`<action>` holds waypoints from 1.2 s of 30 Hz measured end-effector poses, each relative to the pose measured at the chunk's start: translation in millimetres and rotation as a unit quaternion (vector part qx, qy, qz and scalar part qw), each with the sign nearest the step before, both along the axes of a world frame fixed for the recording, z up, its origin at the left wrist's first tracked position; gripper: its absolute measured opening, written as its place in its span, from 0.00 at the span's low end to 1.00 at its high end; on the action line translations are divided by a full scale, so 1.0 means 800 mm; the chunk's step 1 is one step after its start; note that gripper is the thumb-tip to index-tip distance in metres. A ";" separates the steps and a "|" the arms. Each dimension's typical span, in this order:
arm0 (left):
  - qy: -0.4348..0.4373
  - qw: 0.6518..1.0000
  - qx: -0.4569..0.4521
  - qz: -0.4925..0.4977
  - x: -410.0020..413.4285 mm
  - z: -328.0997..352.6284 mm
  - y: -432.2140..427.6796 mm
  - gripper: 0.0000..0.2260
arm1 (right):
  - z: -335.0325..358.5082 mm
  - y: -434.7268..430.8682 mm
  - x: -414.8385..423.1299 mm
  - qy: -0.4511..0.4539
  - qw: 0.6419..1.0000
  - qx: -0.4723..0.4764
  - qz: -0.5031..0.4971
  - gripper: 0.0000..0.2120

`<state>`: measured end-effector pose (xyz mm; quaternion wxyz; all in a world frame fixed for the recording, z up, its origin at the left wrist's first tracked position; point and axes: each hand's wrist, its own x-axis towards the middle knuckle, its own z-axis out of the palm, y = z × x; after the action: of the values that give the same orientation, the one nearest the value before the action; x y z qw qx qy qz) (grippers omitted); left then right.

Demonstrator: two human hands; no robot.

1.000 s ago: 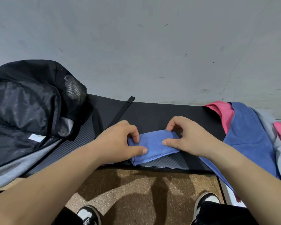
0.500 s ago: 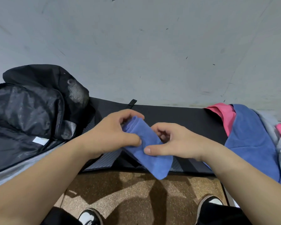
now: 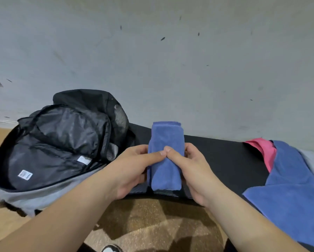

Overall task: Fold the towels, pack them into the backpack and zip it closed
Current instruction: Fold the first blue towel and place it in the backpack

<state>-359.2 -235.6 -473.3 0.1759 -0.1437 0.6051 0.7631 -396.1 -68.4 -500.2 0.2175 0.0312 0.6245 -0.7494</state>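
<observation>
A small blue towel (image 3: 166, 139), folded into a narrow bundle, stands upright above the black mat (image 3: 225, 160). My left hand (image 3: 132, 168) grips its left side and my right hand (image 3: 192, 170) grips its right side, with both thumbs meeting across the front. The backpack (image 3: 61, 142), black inside with a grey shell, lies open at the left, its main compartment gaping toward me. A pile of unfolded towels sits at the right: a large blue one (image 3: 294, 188), a pink one (image 3: 263, 150) and a grey one at the frame's edge.
A grey wall (image 3: 170, 60) rises right behind the mat. Below the mat's front edge is brown speckled floor (image 3: 152, 224), and a shoe tip (image 3: 110, 249) shows at the bottom. Wooden flooring lies at the far left.
The blue towel has been lifted off the mat and turned from slanted to upright. Both hands closed in around it and the view shifted toward the backpack.
</observation>
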 end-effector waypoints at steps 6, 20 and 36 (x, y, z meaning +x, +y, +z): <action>0.039 0.981 -0.187 0.042 0.020 0.010 -0.069 0.06 | -0.001 -0.054 0.015 0.026 0.992 0.122 0.030 0.22; -0.042 0.855 -0.450 0.252 0.064 -0.031 -0.281 0.10 | -0.035 -0.254 -0.030 0.468 0.708 0.465 0.252 0.24; -0.115 0.901 -0.417 0.032 0.047 -0.047 -0.275 0.14 | -0.045 -0.254 -0.089 0.443 0.672 0.564 0.182 0.12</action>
<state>-321.9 -456.0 -511.0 0.1436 -0.3099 0.8384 0.4248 -467.5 -271.7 -536.3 -0.0114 -0.3024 0.9448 -0.1255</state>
